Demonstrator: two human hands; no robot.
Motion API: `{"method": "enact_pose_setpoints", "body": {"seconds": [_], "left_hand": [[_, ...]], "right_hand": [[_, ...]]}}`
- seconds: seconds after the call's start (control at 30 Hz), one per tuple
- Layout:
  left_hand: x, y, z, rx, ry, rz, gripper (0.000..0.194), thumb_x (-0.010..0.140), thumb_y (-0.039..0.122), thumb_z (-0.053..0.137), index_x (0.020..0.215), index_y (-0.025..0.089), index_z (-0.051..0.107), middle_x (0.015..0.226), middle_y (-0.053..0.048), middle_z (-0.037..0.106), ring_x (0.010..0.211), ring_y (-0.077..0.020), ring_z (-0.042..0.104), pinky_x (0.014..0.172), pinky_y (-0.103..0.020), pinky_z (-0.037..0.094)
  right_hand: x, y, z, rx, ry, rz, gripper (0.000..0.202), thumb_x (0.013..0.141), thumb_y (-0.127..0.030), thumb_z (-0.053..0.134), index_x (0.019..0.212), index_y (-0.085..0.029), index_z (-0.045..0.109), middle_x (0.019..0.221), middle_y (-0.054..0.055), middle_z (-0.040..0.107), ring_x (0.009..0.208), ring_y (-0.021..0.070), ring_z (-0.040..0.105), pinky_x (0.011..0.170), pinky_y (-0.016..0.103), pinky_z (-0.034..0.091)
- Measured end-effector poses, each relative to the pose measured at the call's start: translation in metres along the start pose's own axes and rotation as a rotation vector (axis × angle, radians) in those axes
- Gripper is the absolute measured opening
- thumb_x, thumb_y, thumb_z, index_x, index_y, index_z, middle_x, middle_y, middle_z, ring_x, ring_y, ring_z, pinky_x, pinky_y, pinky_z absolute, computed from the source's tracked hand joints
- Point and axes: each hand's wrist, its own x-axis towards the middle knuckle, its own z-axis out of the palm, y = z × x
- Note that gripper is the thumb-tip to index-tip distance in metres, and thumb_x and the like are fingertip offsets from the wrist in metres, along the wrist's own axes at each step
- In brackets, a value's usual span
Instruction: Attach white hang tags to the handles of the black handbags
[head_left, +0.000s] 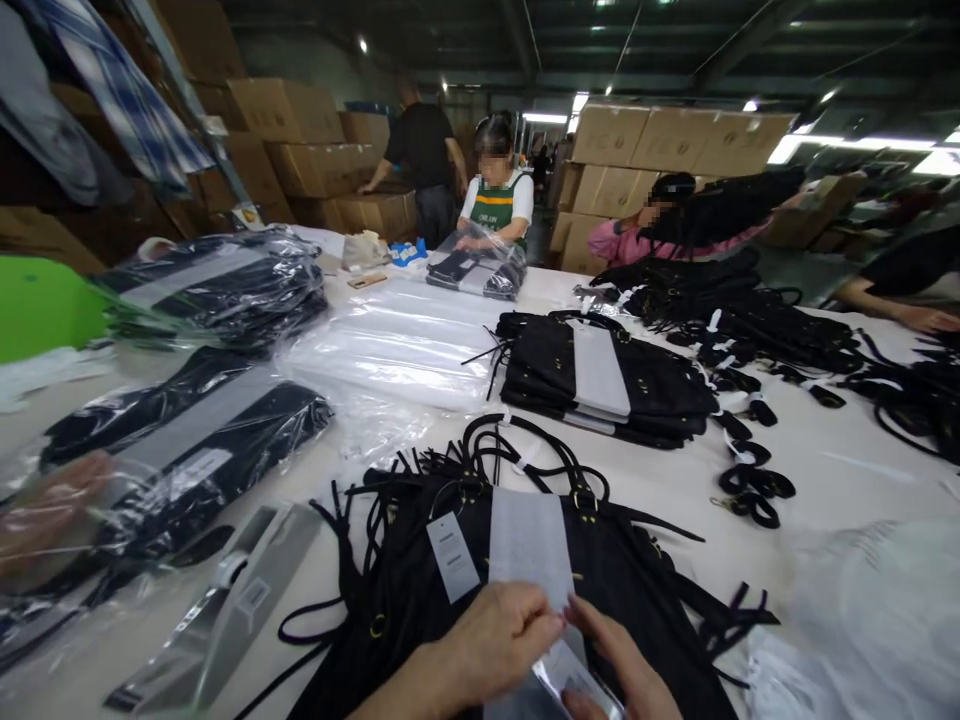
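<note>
Glare is obscuring the small shiny plastic packet (564,668) at lower centre; the right hand (626,655) is holding it, the left hand (499,630) is curling beside it, its grip hidden. The frame's bottom is cutting off the black tasselled bag (619,560) beneath. Brown cardboard boxes (611,135) are towering upper right of centre. White surface (832,500) is lying bare at right.

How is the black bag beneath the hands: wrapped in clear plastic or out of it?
Out, as far as visible: the black bag shows bare matte fabric, and its hang tag lies uncovered.
</note>
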Motion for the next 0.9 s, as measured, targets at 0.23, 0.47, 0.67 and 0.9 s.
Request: {"method": "enact_pose_setpoints", "body": {"seconds": [0.23,0.47,0.67,0.9], "left_hand": [[0.0,0.003,-0.031,0.087,0.012,0.17,0.016,0.082,0.026,0.042,0.08,0.017,0.056,0.077,-0.001,0.057,0.072,-0.0131,0.051,0.067,-0.022,0.037],[0.038,-0.046,-0.077,0.226,0.372,-0.082,0.022,0.079,0.01,0.036,0.088,0.015,0.055,0.086,-0.005,0.054,0.081,-0.0145,0.05,0.076,-0.025,0.039],[0.079,-0.081,-0.113,0.245,0.314,-0.303,0.024,0.06,-0.001,0.044,0.061,0.014,0.063,0.072,-0.006,0.059,0.079,-0.0194,0.054,0.076,-0.029,0.04],[0.093,-0.093,-0.122,-0.114,0.19,-0.351,0.023,0.054,0.003,0.053,0.069,0.012,0.068,0.057,0.002,0.06,0.057,-0.0116,0.053,0.058,-0.021,0.042]], "right_hand": [[0.051,-0.027,0.062,0.397,-0.038,-0.037,0.054,0.063,-0.042,0.067,0.109,-0.019,0.052,0.084,0.005,0.065,0.07,0.0167,0.061,0.064,0.026,0.048],[0.09,-0.039,0.071,0.572,-0.03,0.334,0.043,0.056,-0.055,0.068,0.059,-0.015,0.052,0.038,-0.011,0.035,0.03,0.0004,0.024,0.032,0.016,0.019],[0.128,-0.051,0.079,0.694,0.229,0.4,0.044,0.044,-0.045,0.076,0.069,-0.013,0.059,0.049,-0.003,0.056,0.032,-0.0012,0.024,0.033,0.015,0.013],[0.145,-0.045,0.092,0.71,0.364,0.431,0.042,0.038,-0.036,0.078,0.068,-0.011,0.06,0.052,0.0,0.061,0.03,-0.0013,0.025,0.032,0.015,0.014]]}}
